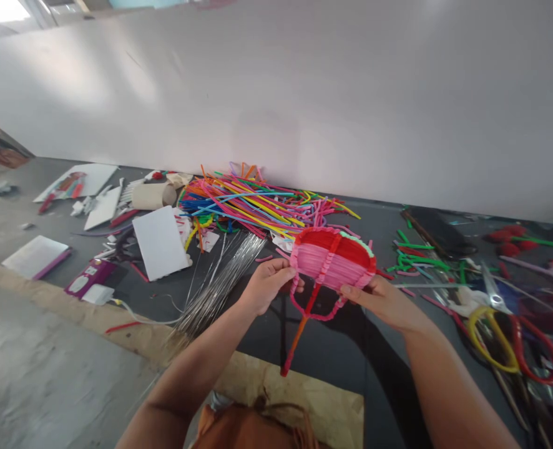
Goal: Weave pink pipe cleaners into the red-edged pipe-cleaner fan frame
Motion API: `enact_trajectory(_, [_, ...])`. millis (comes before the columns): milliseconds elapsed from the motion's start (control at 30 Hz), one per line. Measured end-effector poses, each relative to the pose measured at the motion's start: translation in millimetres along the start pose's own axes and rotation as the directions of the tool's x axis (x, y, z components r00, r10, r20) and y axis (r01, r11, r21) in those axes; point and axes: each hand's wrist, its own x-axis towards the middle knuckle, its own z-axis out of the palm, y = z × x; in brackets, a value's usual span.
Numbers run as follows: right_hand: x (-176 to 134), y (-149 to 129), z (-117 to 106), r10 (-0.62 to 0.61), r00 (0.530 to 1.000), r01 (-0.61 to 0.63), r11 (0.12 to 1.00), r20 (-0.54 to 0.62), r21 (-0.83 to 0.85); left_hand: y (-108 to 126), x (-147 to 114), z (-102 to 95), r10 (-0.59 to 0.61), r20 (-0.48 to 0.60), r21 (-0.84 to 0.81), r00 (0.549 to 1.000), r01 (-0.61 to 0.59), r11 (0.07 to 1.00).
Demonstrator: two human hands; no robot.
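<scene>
Both hands (266, 285) (391, 301) pinch a pink-and-red fan-shaped piece (344, 269).

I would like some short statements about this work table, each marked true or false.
1. The left hand grips the pink-and-red pipe-cleaner piece. True.
2. The right hand holds scissors. False: the right hand also grips the piece; the scissors lie farther right.
3. A bundle of thin metal wires lies left of the piece. True.
4. The loose pipe cleaners are all blue. False: the pile of pipe cleaners has many colours.
5. A cardboard tube lies on its side. True.
</scene>
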Motion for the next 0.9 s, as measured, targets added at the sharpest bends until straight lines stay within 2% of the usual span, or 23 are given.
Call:
enact_trajectory(233, [-2, -9, 2, -0.024, 0.999, 0.023, 0.998, 0.027, 0.058, 6, 1, 0.7, 0.064, 0.079, 0.121, 0.995, -0.074, 0.99])
enact_trajectory(500, [-2, -9, 3, -0.037, 0.999, 0.033, 0.994, 0.037, 0.106, 8, -1, 4.8, 0.168, 0.017, 0.24, 0.986, -0.167, 0.956])
enact_trajectory(633, [-3, -6, 3, -0.026, 1.0, 0.023, 0.993, 0.016, 0.118, 10, -2, 7.4, 0.164, -0.026, 0.217, 0.986, -0.155, 0.964])
enact_trajectory(767, [-3, -4, 2, -0.009, 1.0, 0.006, 0.993, 0.022, 0.116, 16, -2, 6.9, 0.112, 0.024, 0.15, 0.993, -0.115, 0.982])
enact_trajectory(900, [-3, -5, 2, -0.022, 0.999, 0.017, 0.993, 0.036, 0.115, 23, -3, 4.3, 0.135, 0.068, 0.164, 0.989, -0.144, 0.976])
